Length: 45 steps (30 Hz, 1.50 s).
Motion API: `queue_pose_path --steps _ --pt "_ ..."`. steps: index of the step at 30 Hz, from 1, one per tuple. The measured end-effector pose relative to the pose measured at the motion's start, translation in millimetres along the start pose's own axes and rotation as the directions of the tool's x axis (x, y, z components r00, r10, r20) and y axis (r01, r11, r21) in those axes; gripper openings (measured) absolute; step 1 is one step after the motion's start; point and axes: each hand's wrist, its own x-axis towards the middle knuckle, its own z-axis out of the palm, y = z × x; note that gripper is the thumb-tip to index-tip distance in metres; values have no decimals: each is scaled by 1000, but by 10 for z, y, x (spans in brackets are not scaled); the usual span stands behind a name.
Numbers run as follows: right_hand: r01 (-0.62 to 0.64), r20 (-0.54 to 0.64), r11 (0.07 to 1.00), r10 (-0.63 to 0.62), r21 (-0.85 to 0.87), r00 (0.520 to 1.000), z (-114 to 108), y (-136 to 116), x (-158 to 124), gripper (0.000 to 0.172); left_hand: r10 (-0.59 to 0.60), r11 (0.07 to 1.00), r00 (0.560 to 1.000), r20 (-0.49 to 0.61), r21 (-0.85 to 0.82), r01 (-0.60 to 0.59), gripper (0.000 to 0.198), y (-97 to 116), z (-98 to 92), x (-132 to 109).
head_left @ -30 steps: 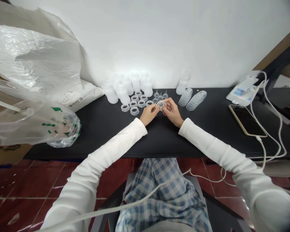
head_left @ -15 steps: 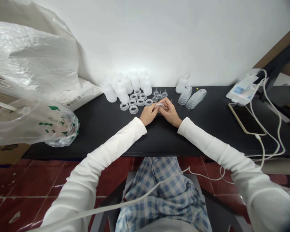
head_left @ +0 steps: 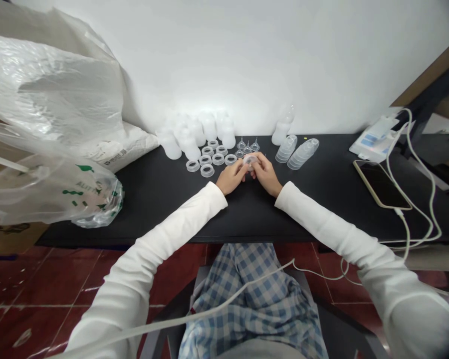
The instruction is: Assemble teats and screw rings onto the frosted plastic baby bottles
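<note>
Clear plastic shows between the hands, just above and right of the frame's centre: a ring (head_left: pixel 249 156), partly covered by the fingertips, so whether anything sits inside it is hard to make out. The left hand (head_left: pixel 230 177) closes thumb and fingers on the ring's left side; the right hand (head_left: pixel 267 175) clamps the other side, its fingers likewise together on the rim. Half a second ago the ring was tipped nearly edge-on; now more of its round face shows. Just beyond stand pointed teats (head_left: pixel 255 146), some partly hidden by the fingers. Loose rings (head_left: pixel 207 175) lie left of these, before frosted bottles (head_left: pixel 228 136) whose outlines blur into the pale wall (head_left: pixel 224 60). Nested caps (head_left: pixel 303 153) lie right of the hands. At far left, a plastic bag (head_left: pixel 93 197) is cut off by the frame's edge; a phone (head_left: pixel 382 184) lies at right.
</note>
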Motion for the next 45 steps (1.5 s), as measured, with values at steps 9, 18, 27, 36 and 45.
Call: queue_pose_path --steps 9,18,27,36,45 --pt "11 69 998 -15 56 998 2 -79 -10 42 -5 1000 1000 -13 -13 4 25 -87 21 26" --pt "55 42 998 -57 38 997 -4 -94 -2 39 -23 999 999 -41 -36 21 36 21 27 -1" --pt "31 65 993 -39 115 997 51 -149 -47 49 -20 995 999 -35 -102 16 50 -85 39 22" --pt "67 -60 996 -63 61 996 88 -115 -56 54 -10 999 996 -90 46 14 50 -4 27 -19" --pt "106 -39 993 -104 56 994 75 -131 -67 51 108 990 991 -82 -86 -115 55 -57 50 7"
